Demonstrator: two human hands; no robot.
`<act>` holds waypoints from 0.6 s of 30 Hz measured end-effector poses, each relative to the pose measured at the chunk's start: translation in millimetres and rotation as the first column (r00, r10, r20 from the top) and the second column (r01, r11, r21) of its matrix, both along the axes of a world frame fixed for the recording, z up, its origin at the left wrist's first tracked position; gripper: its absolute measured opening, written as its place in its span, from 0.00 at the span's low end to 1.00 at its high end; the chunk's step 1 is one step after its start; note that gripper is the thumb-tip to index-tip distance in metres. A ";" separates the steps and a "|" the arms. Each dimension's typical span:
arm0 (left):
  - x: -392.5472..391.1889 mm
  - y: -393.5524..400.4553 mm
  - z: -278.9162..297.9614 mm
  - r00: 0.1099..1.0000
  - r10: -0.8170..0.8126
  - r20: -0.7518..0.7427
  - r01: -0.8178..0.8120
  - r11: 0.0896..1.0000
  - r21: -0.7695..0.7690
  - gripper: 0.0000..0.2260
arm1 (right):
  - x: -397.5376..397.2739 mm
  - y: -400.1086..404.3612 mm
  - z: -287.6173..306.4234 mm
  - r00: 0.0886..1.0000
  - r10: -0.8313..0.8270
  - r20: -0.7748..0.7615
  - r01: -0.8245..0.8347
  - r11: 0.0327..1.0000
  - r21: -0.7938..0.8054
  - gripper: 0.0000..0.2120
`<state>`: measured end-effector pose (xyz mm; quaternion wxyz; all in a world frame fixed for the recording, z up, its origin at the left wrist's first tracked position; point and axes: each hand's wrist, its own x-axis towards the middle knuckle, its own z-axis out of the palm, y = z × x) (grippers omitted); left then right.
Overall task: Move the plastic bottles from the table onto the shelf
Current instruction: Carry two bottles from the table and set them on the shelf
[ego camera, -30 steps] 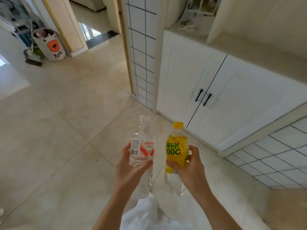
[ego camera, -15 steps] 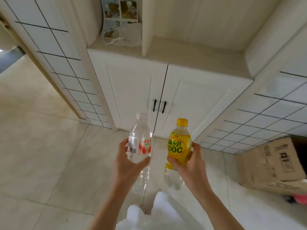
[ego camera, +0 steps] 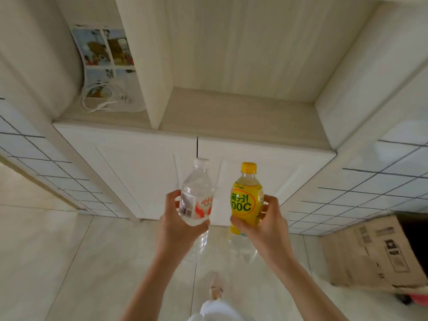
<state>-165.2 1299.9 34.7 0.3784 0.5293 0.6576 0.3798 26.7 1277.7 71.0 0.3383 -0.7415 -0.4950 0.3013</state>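
Plastic bottles: clear bottle (ego camera: 195,200) gripped in left hand (ego camera: 177,224), yellow bottle (ego camera: 246,200) in right hand (ego camera: 266,224), frame centre; to be stood upright, apart, on shelf (ego camera: 243,117) above.

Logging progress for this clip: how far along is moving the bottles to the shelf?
Midway. Done: both bottles are off the table. In hand: the left hand grips the clear bottle, the right hand grips the yellow bottle, both upright in front of the cabinet. Left: neither stands on the shelf yet; only a white cable lies in its left bay.
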 end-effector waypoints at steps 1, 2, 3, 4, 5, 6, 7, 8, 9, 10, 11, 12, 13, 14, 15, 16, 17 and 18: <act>6.2 16.9 6.0 1.000 0.011 -0.004 -0.011 1.000 -0.004 0.36 | 5.8 17.7 4.9 1.000 0.003 0.002 -0.003 1.000 0.003 0.32; 12.4 36.4 12.7 1.000 0.021 -0.007 -0.021 1.000 0.003 0.36 | 12.1 38.2 10.9 1.000 0.009 0.007 -0.009 1.000 0.016 0.32; 16.7 55.4 19.0 1.000 0.025 -0.009 -0.025 1.000 0.014 0.36 | 16.6 57.9 17.6 1.000 0.017 0.009 -0.017 0.999 0.035 0.32; 19.0 71.5 25.0 1.000 0.024 -0.003 -0.024 0.999 0.026 0.37 | 19.6 74.6 24.4 1.000 0.022 -0.001 -0.022 0.998 0.057 0.31; 21.3 89.2 31.5 1.000 0.029 0.004 -0.029 0.999 0.040 0.38 | 22.3 93.0 31.3 1.000 0.025 -0.017 -0.023 0.997 0.079 0.31; 22.7 107.7 37.4 0.999 0.035 0.011 -0.036 0.998 0.055 0.38 | 24.3 111.6 37.6 0.999 0.028 -0.032 -0.025 0.995 0.099 0.30; 23.6 123.4 43.5 0.999 0.035 0.017 -0.036 0.997 0.068 0.38 | 25.0 127.3 43.8 0.998 0.030 -0.048 -0.024 0.993 0.118 0.30; 23.7 136.9 49.6 0.999 0.031 0.016 -0.032 0.996 0.079 0.36 | 24.9 141.0 50.0 0.998 0.031 -0.061 -0.022 0.990 0.140 0.30; 23.4 154.0 56.3 1.000 0.026 0.012 -0.027 0.995 0.097 0.34 | 24.0 158.1 56.4 0.997 0.031 -0.071 -0.019 0.986 0.168 0.30; 23.2 168.5 62.7 1.000 0.021 0.007 -0.022 0.993 0.114 0.32 | 22.7 172.9 62.4 0.997 0.031 -0.075 -0.016 0.981 0.193 0.29; 22.5 185.0 69.1 1.000 0.017 0.007 -0.018 0.990 0.137 0.31 | 20.1 189.5 67.9 0.997 0.033 -0.077 -0.015 0.975 0.220 0.30; 21.8 201.4 74.7 1.000 0.015 0.014 -0.017 0.987 0.161 0.30 | 17.5 206.2 72.6 0.996 0.035 -0.080 -0.015 0.969 0.245 0.30; 20.9 216.1 78.6 1.000 0.011 0.018 -0.014 0.983 0.180 0.31 | 14.6 220.8 75.9 0.996 0.036 -0.082 -0.013 0.963 0.271 0.30; 19.6 231.9 83.5 1.000 0.004 0.016 -0.007 0.980 0.198 0.31 | 10.5 236.4 79.5 0.996 0.030 -0.079 -0.005 0.955 0.297 0.31; 19.0 243.2 87.9 1.000 0.003 0.004 -0.004 0.977 0.211 0.30 | 7.1 247.6 82.6 0.998 0.022 -0.066 -0.001 0.949 0.315 0.31; 17.6 255.0 92.2 1.000 0.003 -0.006 -0.002 0.974 0.226 0.29 | 3.5 259.4 85.2 0.999 0.015 -0.051 0.002 0.944 0.331 0.31; 16.0 266.2 95.8 1.000 0.002 -0.013 0.001 0.971 0.238 0.29 | 0.0 270.0 87.2 0.999 0.011 -0.045 0.005 0.940 0.341 0.32; 14.3 276.0 97.9 1.000 -0.001 -0.015 0.005 0.970 0.243 0.28 | -2.8 279.2 88.2 0.999 0.013 -0.047 0.005 0.937 0.349 0.32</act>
